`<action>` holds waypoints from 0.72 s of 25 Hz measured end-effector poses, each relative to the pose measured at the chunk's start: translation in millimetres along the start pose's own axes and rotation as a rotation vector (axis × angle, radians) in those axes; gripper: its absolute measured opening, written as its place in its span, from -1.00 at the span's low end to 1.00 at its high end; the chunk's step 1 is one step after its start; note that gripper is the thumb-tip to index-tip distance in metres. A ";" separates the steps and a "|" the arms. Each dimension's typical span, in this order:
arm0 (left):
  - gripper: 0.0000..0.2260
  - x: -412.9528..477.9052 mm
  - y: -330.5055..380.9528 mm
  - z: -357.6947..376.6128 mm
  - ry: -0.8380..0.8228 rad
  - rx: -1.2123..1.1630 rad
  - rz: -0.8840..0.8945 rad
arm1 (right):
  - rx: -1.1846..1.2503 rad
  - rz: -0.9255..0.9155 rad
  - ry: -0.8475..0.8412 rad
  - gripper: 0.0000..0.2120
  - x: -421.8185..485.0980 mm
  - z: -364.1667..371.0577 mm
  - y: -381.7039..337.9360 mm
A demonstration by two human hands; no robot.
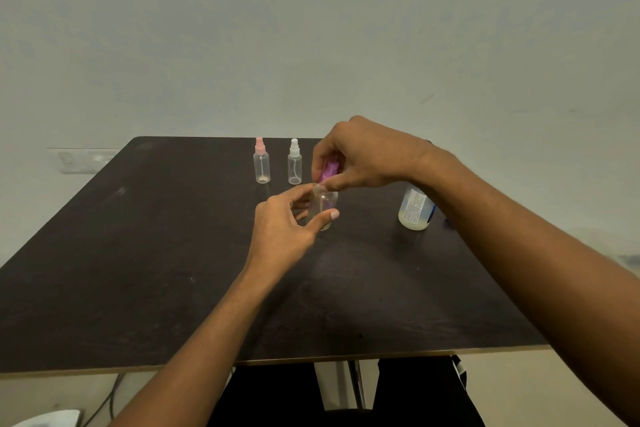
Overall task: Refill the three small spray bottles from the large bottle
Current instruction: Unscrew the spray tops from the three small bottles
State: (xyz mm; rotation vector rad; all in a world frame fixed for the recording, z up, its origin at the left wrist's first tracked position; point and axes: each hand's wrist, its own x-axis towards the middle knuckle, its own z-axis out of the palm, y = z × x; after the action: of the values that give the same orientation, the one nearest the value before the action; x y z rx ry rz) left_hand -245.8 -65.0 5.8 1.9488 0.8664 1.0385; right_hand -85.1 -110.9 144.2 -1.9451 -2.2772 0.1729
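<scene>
My left hand (pixel 289 224) grips a small clear spray bottle (pixel 325 206) standing near the table's middle. My right hand (pixel 363 156) pinches its purple spray cap (pixel 329 170) right at the bottle's neck. Behind them stand two more small clear bottles, one with a pink sprayer (pixel 261 161) and one with a white sprayer (pixel 294 163), both upright and capped. The large translucent bottle (pixel 415 210) with a printed label stands to the right, partly hidden by my right forearm.
The dark brown table (pixel 156 253) runs up to a pale wall. A wall socket plate (pixel 83 160) sits at the left behind the table. Cables (pixel 110 399) hang below the table's near edge, and my dark-clothed legs are under it.
</scene>
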 end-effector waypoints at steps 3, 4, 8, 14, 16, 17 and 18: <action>-0.55 -0.4 -1.2 -0.4 -0.003 -0.002 -0.006 | 0.013 -0.066 -0.016 -0.83 -0.9 -2.0 0.9; -0.55 -0.1 -1.3 -0.3 -0.003 0.001 -0.005 | 0.029 -0.052 0.027 -0.81 -0.5 -0.4 0.9; -0.49 -0.5 -0.3 1.8 0.001 0.014 -0.001 | 0.031 0.085 0.114 -0.75 1.8 8.3 -2.3; -0.52 0.5 -4.6 2.1 -0.003 0.010 0.004 | -0.027 0.011 0.025 -0.91 -2.8 -1.4 -6.5; -0.54 -0.2 -6.2 2.0 -0.009 -0.011 0.007 | -0.014 -0.003 0.031 -0.88 -5.8 -5.7 -4.9; -0.54 -0.9 -7.3 2.1 -0.007 -0.014 0.012 | 0.001 0.000 0.046 -0.86 -7.9 -8.1 -3.4; -0.55 -1.6 -8.4 2.4 -0.004 -0.012 0.013 | 0.012 0.002 0.067 -0.84 -10.3 -10.9 -1.9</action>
State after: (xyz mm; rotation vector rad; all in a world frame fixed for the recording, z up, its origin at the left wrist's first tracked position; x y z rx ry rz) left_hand -246.1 -62.9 -2.8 1.9487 0.8444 1.0451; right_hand -83.4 -121.5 155.0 -1.9169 -2.2270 0.1195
